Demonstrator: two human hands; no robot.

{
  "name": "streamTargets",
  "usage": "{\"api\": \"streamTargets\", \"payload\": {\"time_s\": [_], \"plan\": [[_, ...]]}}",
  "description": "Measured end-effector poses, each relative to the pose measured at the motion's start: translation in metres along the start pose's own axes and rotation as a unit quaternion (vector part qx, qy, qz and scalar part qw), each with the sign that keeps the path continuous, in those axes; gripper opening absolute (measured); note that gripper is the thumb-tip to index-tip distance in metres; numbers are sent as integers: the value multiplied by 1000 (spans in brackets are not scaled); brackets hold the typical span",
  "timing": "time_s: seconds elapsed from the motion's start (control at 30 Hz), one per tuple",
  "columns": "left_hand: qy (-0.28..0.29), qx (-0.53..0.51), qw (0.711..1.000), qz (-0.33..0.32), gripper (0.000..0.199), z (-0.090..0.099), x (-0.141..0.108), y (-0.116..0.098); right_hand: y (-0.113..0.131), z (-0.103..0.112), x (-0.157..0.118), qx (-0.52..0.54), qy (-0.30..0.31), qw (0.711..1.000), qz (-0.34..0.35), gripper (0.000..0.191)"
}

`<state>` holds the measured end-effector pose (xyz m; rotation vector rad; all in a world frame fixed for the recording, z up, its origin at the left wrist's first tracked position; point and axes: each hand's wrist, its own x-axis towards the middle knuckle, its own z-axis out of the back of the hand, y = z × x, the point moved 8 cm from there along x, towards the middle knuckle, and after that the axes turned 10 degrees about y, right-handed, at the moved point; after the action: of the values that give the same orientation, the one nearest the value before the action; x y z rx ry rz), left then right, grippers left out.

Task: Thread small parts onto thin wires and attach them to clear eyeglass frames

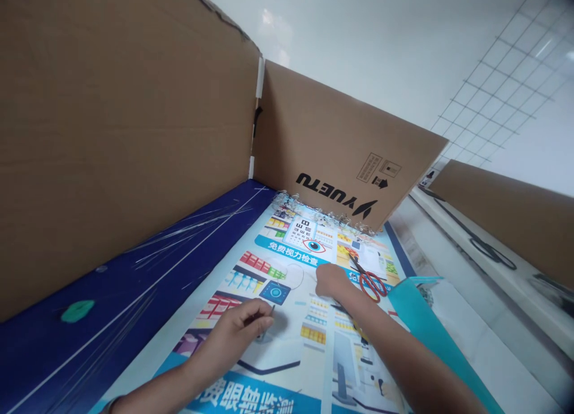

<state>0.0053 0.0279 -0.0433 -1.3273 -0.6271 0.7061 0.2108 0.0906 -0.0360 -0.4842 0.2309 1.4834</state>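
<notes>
My left hand [242,329] is closed in a pinch above the printed poster [287,354]. A small, thin, dark tip [273,310] sticks out between its thumb and forefinger, too small to name. Farther forward, my right hand [330,281] is closed, its curled fingers turned away so that anything in them is hidden. A faint curved line [301,275] shows beside it; whether it is a thread or print I cannot tell. Just to the right of that hand lie scissors [371,285] with red handles, their blades pointing away.
Cardboard panels stand along the left [125,115] and the back [345,133]. Small clear and dark pieces [332,214] line the back panel's foot. A dark blue sheet [112,306] lies left, a teal strip [442,336] right. Black-handled scissors [493,253] rest farther right.
</notes>
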Motion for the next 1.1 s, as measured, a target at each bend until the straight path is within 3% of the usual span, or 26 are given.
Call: {"api": "streamTargets", "payload": {"time_s": [0.27,0.4,0.47,0.53,0.6,0.67,0.77,0.83,0.97,1.1], "plan": [[-1,-32,999,-14,13,1,-1,2,-9,11,-17,114,-26,993,26,11],[-21,-28,999,-22,14,5,-4,-2,12,6,-38,226,-29,969,94,17],[-38,-14,999,-32,15,9,-5,-7,34,2,-50,330,-24,932,148,26],[-50,-1,998,-40,16,12,-6,-11,56,1,-62,502,-25,837,217,27],[-57,5,997,-45,15,13,-5,-12,73,-3,-70,601,-24,759,249,20],[-56,4,998,-38,13,14,-3,-8,84,-13,-70,631,-18,734,250,14],[-51,-1,999,-16,12,14,1,2,86,-31,-62,641,-15,734,226,12],[-50,0,999,-10,12,13,3,5,83,-36,-57,623,-31,751,216,11],[-47,-2,999,-12,12,12,6,4,79,-34,-57,564,-75,793,217,11],[-59,17,998,-21,13,13,3,-5,78,-32,-61,548,-91,804,211,12]]}}
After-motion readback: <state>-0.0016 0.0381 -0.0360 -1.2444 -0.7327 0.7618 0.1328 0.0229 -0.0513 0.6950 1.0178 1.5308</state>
